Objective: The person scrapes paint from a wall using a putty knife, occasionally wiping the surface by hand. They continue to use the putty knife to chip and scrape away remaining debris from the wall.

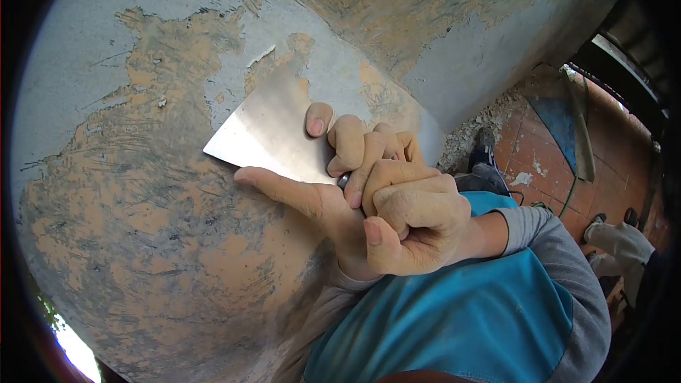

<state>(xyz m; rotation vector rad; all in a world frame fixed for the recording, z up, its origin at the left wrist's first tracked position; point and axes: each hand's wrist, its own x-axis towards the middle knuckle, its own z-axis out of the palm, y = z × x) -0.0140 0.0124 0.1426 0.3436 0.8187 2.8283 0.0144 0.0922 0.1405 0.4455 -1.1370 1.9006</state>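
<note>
A broad metal scraper (273, 128) lies with its bright blade against a wall surface (156, 191) of patchy grey, tan and orange. My left hand (319, 177) is closed on it, thumb stretched along the near side and fingertips over the blade. Close beside it, my right hand (418, 213) is curled in a fist where the handle would be. Between the hands a small dark round part shows; fingers hide the rest of the handle. Dust covers both hands. A curled flake (261, 55) of coating sticks up just beyond the blade.
Another grey and tan wall face (454, 35) meets this one at a corner. Debris (496, 131) lies along its foot on red floor tiles (543, 156). A green cable (569, 195) crosses the floor. Another person's trousered legs (621, 248) are at the right.
</note>
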